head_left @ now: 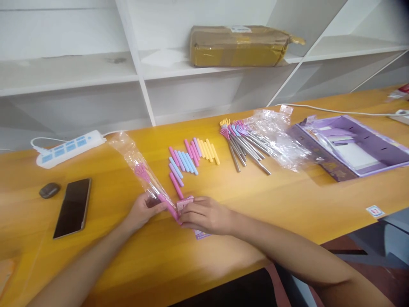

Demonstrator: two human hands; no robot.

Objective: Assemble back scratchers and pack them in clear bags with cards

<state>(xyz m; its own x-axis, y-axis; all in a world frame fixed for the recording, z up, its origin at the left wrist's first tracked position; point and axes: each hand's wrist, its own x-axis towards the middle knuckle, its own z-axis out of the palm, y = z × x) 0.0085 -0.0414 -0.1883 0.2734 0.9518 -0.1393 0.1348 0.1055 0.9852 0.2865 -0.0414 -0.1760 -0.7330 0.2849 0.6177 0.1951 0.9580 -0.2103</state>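
Note:
A back scratcher (169,204) with a pink claw head, a metal rod and a pink handle lies inside a clear plastic sleeve (123,147). My left hand (144,212) pinches it around the top of the handle. At the handle's lower end, my right hand (207,215) has its fingers closed on the handle and sleeve, beside a small pink printed label (184,204). Part of a purple printed card (202,234) shows beneath that hand. Just beyond lie loose pink, blue, purple and yellow handle tubes (187,162). Several handleless scratcher rods (244,145) are heaped behind them.
Clear plastic bags (281,136) lie by the rods, next to an open purple box (338,172). On the left are a power strip (72,149), a phone (73,208) and a black earbud case (49,190). A taped carton (239,47) sits on the shelf.

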